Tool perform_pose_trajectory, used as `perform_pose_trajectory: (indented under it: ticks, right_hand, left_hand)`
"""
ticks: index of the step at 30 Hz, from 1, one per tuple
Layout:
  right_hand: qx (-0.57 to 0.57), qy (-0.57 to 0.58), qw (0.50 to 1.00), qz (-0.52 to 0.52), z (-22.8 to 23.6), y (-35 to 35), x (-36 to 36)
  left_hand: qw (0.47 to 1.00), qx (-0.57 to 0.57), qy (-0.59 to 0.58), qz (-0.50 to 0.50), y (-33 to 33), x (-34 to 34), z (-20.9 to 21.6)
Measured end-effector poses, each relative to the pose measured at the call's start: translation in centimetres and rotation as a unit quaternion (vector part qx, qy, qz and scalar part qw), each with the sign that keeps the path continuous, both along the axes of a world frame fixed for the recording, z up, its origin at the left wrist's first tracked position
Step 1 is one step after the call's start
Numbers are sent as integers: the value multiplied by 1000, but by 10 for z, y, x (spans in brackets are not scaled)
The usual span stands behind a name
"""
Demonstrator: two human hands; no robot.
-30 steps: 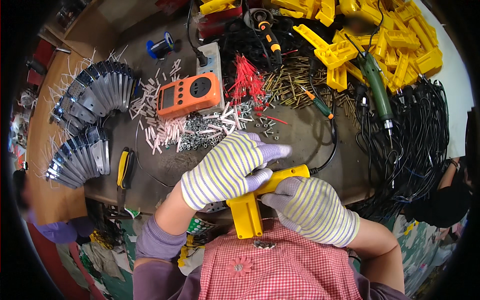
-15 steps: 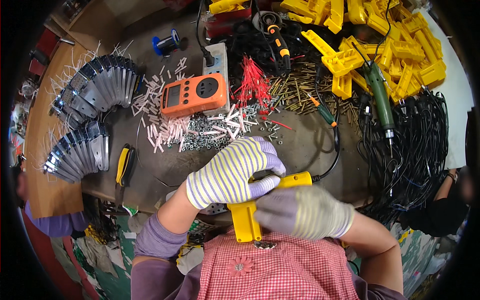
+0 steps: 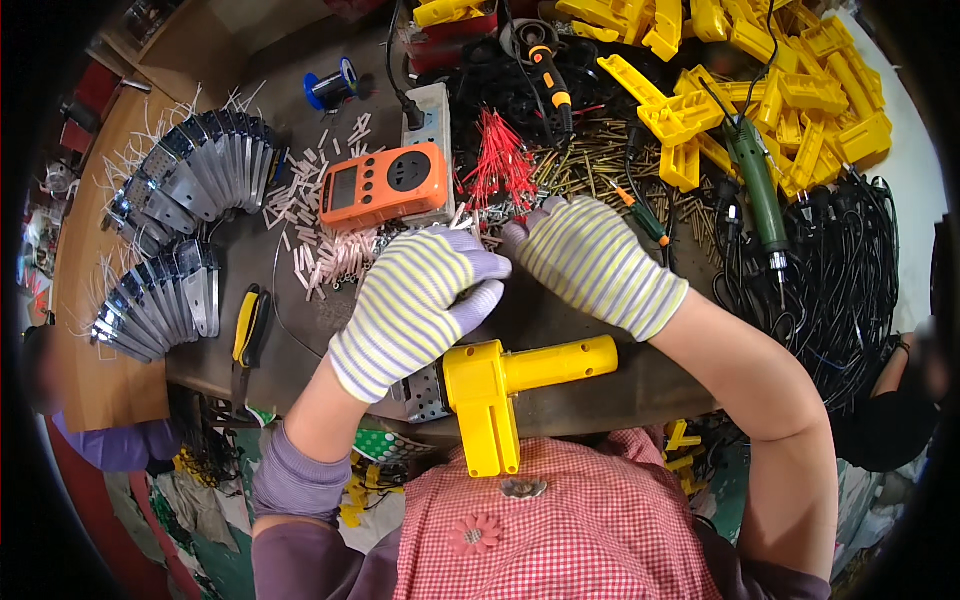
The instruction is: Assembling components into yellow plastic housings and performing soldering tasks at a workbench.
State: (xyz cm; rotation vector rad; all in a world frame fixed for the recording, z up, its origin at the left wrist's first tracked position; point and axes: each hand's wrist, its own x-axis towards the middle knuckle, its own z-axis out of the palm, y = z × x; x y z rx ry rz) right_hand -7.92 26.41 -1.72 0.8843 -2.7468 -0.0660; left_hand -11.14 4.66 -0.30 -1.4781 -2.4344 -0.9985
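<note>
A yellow plastic tool housing (image 3: 480, 385) with a round handle lies at the table's front edge, against my apron. A perforated metal plate (image 3: 428, 393) shows at its left end. Above this plate is my left hand (image 3: 425, 300) in a striped glove, fingers curled and thumb close to the index finger; whatever they may pinch is hidden. My right hand (image 3: 600, 262), gloved alike, reaches to the small metal nuts (image 3: 488, 218) beside the red wire pieces (image 3: 495, 165). Its fingertips are bunched together, and their contents cannot be made out. Neither hand grips the housing.
An orange meter (image 3: 385, 187) sits among pale sleeves (image 3: 335, 258). Yellow-handled pliers (image 3: 247, 330) and fanned metal plates (image 3: 185, 300) lie left. A green electric screwdriver (image 3: 757, 190), black cords (image 3: 840, 290) and yellow housings (image 3: 800, 90) crowd the right. A person's arm (image 3: 890, 370) shows at right.
Both hands have left the yellow housing. My right hand has moved forward to the nuts, my left slightly forward and left. The black cord no longer shows at the handle's end.
</note>
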Motion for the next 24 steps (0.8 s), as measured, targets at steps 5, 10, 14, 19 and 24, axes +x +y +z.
perform_pose_trajectory:
  ticks: [5,10,14,19,24]
  right_hand:
    - [-6,-98,990,-103,2,-2,-8]
    - [-34,-144,983,-105,-2,15,-15]
    - [-162,-58,980,-98,14,13,4]
    - [-622,-307,706,-141,41,10,93]
    - [-707,-513,473,-119,35,-10,144]
  left_hand:
    - [982,-177,64,-35,26,-16,-9]
    - [962,-241,112,-68,45,-22,-12]
    - [937,-310,158,-14,56,-16,-11]
    - [994,-88,14,-63,1,-6,12]
    - [983,-94,-116,-112,-43,5,17]
